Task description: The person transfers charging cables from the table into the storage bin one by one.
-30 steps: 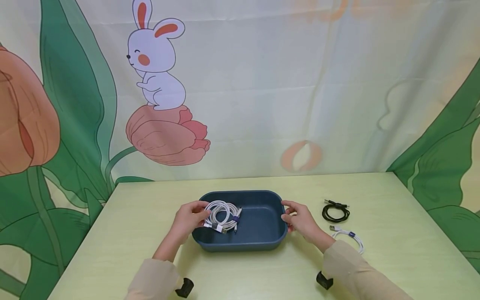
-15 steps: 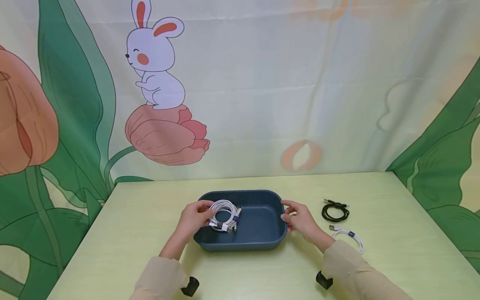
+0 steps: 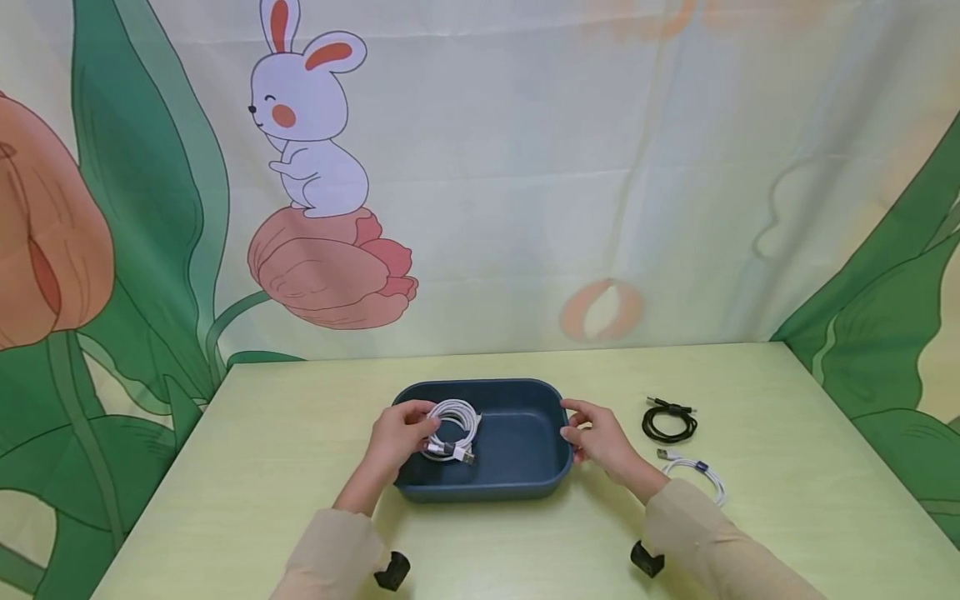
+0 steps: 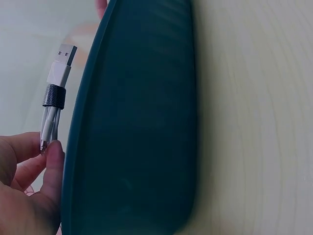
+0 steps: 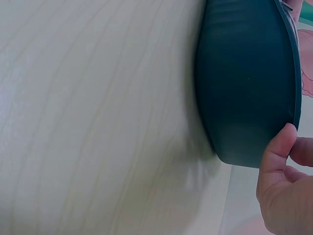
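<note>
A coiled white USB cable (image 3: 468, 421) is pinched between the thumb and fingers of my left hand (image 3: 401, 433), over the left part of a dark blue rectangular bin (image 3: 491, 493). In the left wrist view, its metal plug and the dark strap of the cable (image 4: 55, 95) stand up past the bin's rim. My right hand (image 3: 600, 437) grips the bin's right end. The right wrist view shows the thumb (image 5: 281, 144) against the outer wall near the corner, with other fingers partly hidden behind it.
On the table (image 3: 300, 442), right of the bin, lie a coiled black cable (image 3: 670, 423) and a white cable (image 3: 708, 473) with a blue strap, partly behind the right forearm. A printed cloth backdrop (image 3: 487, 208) hangs along the table's far edge.
My left hand has moved a little to the right with the white cable, and the coil has turned slightly. The right hand stays at the bin's right end.
</note>
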A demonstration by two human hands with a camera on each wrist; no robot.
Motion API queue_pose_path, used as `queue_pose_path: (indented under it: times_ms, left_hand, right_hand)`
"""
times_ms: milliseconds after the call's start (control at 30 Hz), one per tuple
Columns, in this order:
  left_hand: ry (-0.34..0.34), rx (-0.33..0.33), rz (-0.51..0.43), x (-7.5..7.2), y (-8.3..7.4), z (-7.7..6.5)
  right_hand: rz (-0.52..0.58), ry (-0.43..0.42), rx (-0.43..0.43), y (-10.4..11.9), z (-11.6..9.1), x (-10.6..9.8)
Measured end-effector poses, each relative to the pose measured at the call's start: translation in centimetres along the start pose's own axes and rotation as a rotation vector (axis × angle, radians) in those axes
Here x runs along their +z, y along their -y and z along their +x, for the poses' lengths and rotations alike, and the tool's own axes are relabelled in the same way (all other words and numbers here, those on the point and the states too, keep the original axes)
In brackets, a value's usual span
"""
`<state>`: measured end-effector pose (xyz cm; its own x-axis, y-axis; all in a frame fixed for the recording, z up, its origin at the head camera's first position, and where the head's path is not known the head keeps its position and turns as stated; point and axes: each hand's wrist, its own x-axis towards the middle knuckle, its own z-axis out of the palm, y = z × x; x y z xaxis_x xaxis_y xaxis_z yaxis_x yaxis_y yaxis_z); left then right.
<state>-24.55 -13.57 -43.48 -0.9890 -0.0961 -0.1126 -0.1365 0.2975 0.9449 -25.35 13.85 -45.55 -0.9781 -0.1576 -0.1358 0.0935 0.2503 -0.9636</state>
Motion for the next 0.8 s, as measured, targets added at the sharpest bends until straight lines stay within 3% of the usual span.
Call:
queue_pose_path:
  times_ms: [467,800]
  left_hand:
    - [0.013,0.024,0.034,1.4,-0.3,0.3]
    - [0.008,-0.006,0.04,2.2,0.1,0.4]
  right_hand:
    - [0.0,-0.003,0.001,-0.1,0.2,-0.1]
    - [0.001,-0.006,0.003,-0.2,0.2,0.0]
